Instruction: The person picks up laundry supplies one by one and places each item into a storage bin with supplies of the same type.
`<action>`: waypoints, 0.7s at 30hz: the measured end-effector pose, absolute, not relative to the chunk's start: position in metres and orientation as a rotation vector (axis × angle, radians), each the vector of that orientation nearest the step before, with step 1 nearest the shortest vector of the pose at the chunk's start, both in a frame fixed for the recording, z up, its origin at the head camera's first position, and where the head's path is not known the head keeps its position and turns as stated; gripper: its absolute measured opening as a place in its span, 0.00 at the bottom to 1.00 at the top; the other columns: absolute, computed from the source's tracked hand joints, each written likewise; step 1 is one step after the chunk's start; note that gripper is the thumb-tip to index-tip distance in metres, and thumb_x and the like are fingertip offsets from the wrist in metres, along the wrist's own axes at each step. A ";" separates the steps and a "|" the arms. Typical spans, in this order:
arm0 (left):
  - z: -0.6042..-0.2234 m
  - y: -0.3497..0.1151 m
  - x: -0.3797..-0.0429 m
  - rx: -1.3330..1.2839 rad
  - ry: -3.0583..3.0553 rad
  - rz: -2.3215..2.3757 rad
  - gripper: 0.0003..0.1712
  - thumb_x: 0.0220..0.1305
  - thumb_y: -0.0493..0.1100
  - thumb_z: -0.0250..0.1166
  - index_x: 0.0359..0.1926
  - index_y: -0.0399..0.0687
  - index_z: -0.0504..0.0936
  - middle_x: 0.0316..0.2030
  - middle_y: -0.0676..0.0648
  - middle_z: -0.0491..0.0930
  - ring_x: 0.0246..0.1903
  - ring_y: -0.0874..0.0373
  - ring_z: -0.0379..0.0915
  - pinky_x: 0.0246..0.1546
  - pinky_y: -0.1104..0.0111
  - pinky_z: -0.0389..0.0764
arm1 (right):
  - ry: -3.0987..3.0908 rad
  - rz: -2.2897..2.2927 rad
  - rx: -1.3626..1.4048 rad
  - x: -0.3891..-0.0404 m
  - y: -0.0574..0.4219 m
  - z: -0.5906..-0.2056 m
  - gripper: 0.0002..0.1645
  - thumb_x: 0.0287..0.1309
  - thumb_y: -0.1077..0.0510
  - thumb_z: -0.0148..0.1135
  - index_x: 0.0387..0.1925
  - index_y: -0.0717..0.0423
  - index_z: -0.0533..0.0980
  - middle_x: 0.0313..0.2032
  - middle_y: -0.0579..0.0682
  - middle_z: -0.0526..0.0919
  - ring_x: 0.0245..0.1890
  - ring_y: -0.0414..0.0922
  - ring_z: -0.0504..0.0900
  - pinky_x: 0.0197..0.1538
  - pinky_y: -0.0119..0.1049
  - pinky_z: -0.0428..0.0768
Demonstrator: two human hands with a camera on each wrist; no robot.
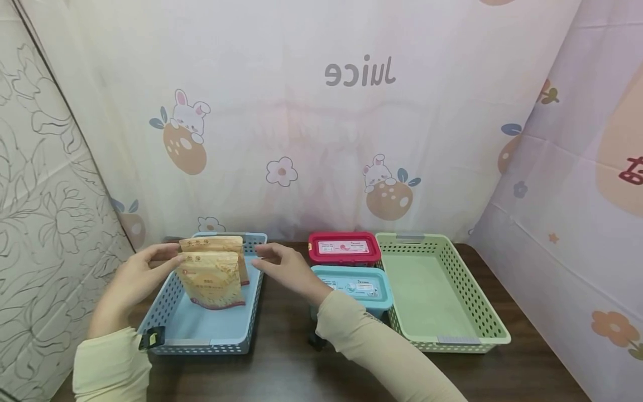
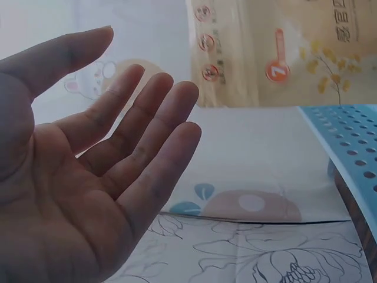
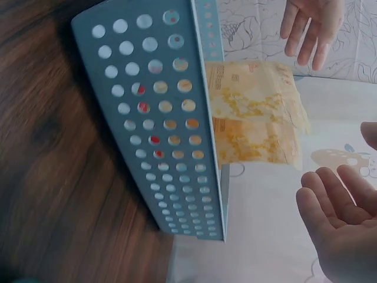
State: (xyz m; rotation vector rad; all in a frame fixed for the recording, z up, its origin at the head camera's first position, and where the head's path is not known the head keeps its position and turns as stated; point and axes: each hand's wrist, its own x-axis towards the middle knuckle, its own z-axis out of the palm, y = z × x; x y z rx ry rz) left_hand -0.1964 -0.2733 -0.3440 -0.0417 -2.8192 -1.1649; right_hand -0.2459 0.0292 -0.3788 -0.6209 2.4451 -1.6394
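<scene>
Two yellow stand-up pouches stand upright one behind the other in the blue basket (image 1: 201,329): the front pouch (image 1: 213,282) covers much of the back pouch (image 1: 221,244). My left hand (image 1: 135,276) is at their left side, its fingertips overlapping the upper corners in the head view. In the left wrist view the fingers (image 2: 141,165) are loosely spread with a gap to the pouch (image 2: 283,53). My right hand (image 1: 290,271) hovers over the basket's right rim, palm facing the pouches. Its fingers (image 3: 315,203) are relaxed and stand apart from them in the right wrist view.
Right of the blue basket sit a box with a red lid (image 1: 345,248) and, before it, one with a light blue lid (image 1: 354,286). A green basket (image 1: 424,296) stands beside them on the dark wooden table (image 1: 281,363). Printed curtains (image 1: 311,128) enclose the back and sides.
</scene>
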 end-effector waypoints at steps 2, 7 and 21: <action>-0.342 -0.270 -0.196 -0.064 -2.827 -1.170 0.41 0.74 0.61 0.56 0.70 0.32 0.65 0.64 0.26 0.68 0.60 0.28 0.66 0.53 0.34 0.71 | 2.451 -1.629 -0.608 -0.245 0.034 -0.377 0.28 0.63 0.38 0.66 0.61 0.41 0.77 0.56 0.38 0.81 0.56 0.38 0.78 0.55 0.40 0.81; -0.339 -0.258 -0.195 -0.118 -2.827 -1.213 0.40 0.73 0.61 0.57 0.70 0.34 0.65 0.64 0.29 0.69 0.61 0.30 0.67 0.53 0.38 0.73 | 2.474 -1.590 -0.592 -0.243 0.047 -0.375 0.29 0.63 0.38 0.65 0.62 0.41 0.77 0.58 0.43 0.81 0.56 0.41 0.79 0.56 0.44 0.81; -0.342 -0.221 -0.201 -0.311 -2.826 -1.127 0.33 0.72 0.56 0.61 0.65 0.36 0.73 0.60 0.32 0.76 0.56 0.34 0.74 0.48 0.42 0.80 | 2.551 -1.463 -0.568 -0.241 0.092 -0.378 0.29 0.62 0.36 0.65 0.63 0.38 0.76 0.59 0.41 0.78 0.59 0.46 0.75 0.58 0.49 0.79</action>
